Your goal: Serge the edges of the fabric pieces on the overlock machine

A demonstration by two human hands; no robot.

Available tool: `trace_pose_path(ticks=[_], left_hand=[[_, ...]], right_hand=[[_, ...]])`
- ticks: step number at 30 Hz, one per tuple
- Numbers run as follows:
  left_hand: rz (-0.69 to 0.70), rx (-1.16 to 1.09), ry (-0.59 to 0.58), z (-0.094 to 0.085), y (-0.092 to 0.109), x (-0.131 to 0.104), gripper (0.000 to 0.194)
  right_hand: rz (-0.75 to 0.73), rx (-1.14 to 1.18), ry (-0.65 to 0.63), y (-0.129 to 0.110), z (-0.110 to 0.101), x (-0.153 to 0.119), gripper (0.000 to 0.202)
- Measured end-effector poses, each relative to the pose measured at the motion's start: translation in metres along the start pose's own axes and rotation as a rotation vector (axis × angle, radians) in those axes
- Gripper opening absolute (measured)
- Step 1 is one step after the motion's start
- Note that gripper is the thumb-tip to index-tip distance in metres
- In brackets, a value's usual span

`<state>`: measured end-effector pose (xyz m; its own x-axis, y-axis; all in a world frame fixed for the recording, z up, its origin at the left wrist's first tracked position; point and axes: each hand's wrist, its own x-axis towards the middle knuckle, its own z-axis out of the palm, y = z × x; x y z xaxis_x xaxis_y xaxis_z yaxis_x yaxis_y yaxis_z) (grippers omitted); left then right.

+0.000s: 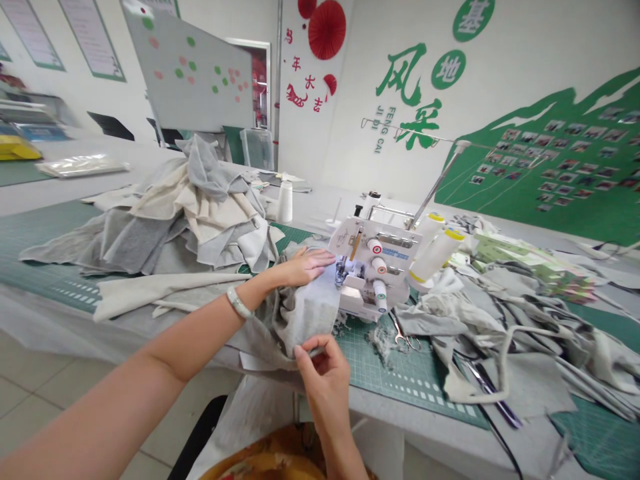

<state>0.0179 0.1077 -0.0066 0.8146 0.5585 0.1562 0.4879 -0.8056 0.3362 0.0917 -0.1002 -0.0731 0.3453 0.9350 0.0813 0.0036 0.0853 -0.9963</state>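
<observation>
Grey knit fabric (pixel 313 310) runs from the table's front edge up to the needle area of a white overlock sewing machine (pixel 350 300). My left hand (pixel 305 267) lies flat on this fabric, fingers stretched out just left of the presser foot. A pale bangle circles that wrist. Nearer to me, my right hand (pixel 325 363) pinches the fabric's lower edge between thumb and fingers. Cone threads (pixel 440 250) with yellow tops stand at the machine's right side. Small scissors (pixel 401 333) and thread scraps (pixel 383 341) lie to the right of the fabric.
A heap of grey and cream fabric pieces (pixel 195 207) sits at the left on a green cutting mat (pixel 55 230). More scraps (pixel 520 313) spread over the right side, with larger purple-handled scissors (pixel 493 393) among them. A white thread cone (pixel 285 201) stands behind the machine's left.
</observation>
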Motion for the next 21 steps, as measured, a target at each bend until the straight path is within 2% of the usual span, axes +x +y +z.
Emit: trace_pose_path(ticks=[3,7,11,15,21], left_hand=[[0.015,-0.008,0.085,-0.005,0.007,-0.002,0.041],[0.026,-0.051,0.268,-0.009,0.037,-0.022,0.032],[0.007,0.009,0.246,0.003,0.061,-0.042,0.034],[0.016,0.086,0.247,0.014,0.056,-0.044,0.039],[0.017,0.025,0.218,0.014,0.039,-0.033,0.041]], right_hand=[[-0.005,-0.005,-0.012,0.001,0.000,-0.001,0.014],[-0.017,-0.015,-0.042,0.002,-0.003,0.002,0.007],[-0.052,-0.043,-0.095,0.000,-0.005,0.004,0.007],[0.023,-0.004,-0.112,0.003,-0.006,0.001,0.012],[0.068,0.122,-0.145,0.015,-0.014,-0.004,0.018]])
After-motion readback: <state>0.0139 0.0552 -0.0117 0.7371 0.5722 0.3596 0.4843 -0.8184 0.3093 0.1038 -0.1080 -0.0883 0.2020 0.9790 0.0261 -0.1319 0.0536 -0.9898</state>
